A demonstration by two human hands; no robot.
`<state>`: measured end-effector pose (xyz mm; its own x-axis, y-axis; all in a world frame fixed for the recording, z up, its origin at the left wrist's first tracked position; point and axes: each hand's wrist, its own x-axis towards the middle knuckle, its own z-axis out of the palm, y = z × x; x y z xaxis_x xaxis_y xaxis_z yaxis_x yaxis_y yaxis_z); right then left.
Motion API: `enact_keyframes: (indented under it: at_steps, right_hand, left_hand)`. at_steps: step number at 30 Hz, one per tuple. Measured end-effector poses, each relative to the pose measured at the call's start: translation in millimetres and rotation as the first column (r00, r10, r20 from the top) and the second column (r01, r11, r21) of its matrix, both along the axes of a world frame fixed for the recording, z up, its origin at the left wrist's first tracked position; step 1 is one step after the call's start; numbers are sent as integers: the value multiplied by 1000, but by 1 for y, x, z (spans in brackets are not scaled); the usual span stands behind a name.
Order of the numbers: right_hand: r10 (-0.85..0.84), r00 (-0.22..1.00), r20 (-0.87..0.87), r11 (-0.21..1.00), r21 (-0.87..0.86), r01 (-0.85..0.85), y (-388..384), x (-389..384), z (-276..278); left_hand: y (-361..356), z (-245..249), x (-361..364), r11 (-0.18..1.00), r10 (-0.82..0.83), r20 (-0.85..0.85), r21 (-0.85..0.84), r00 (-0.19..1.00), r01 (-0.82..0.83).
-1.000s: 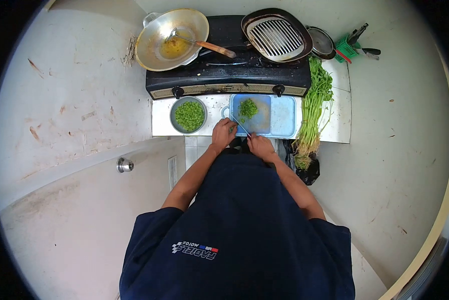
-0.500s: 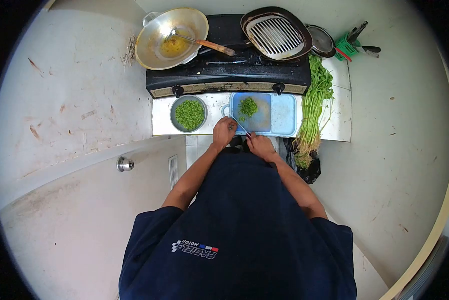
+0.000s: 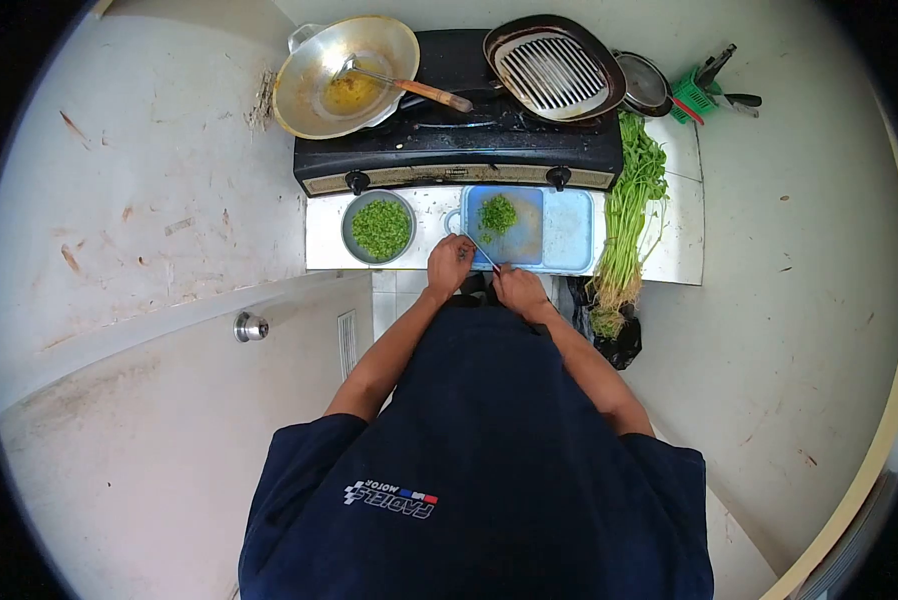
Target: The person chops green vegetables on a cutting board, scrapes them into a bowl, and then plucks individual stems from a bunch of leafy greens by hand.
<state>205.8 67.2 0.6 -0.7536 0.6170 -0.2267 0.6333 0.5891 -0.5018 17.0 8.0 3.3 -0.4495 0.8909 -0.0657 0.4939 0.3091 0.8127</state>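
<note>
Head view, looking down past a dark shirt. Right hand (image 3: 521,290) at the near edge of the blue cutting board (image 3: 525,246), fingers closed round the handle of a knife (image 3: 482,252), blade slanting over the board's near left corner at an angle suited to slicing. Left hand (image 3: 449,265) right at that corner beside the blade, fingers curled in, probably as a steadying guide; anything beneath them too small to tell. Pile of chopped greens (image 3: 497,214) toward the board's far side, clear of the blade. Left of the board, a metal bowl (image 3: 346,228) heaped with cut greens, close enough for easy transfer. Right of the board, a bunch of uncut leafy stems (image 3: 629,215), close to hand. Beyond the board, a stove (image 3: 449,150) bearing a wok (image 3: 304,85) and a grill pan (image 3: 554,65).
</note>
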Motion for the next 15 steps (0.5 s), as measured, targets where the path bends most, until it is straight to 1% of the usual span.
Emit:
enact_keyframes:
  at_steps: [2,5,6,8,15]
  right_hand:
    - [-35,999,18,999,-14,35,-1,3,-3]
    - [-59,998,18,998,-29,59,0,5,0]
    - [-62,998,14,997,-34,63,0,6,1]
    - [-48,999,10,999,-15,48,-1,6,1]
    - [12,1000,-4,999,-29,-12,-2,5,2]
  left_hand:
    - [0,0,1,1000,25,20,-15,999,-24]
    - [-2,0,-1,999,-38,-37,-16,999,37]
    - [-3,0,-1,999,-42,-86,4,995,43]
    - [-5,-1,0,998,-47,-185,43,982,56]
    - [-7,-3,-2,997,-57,-225,45,973,68]
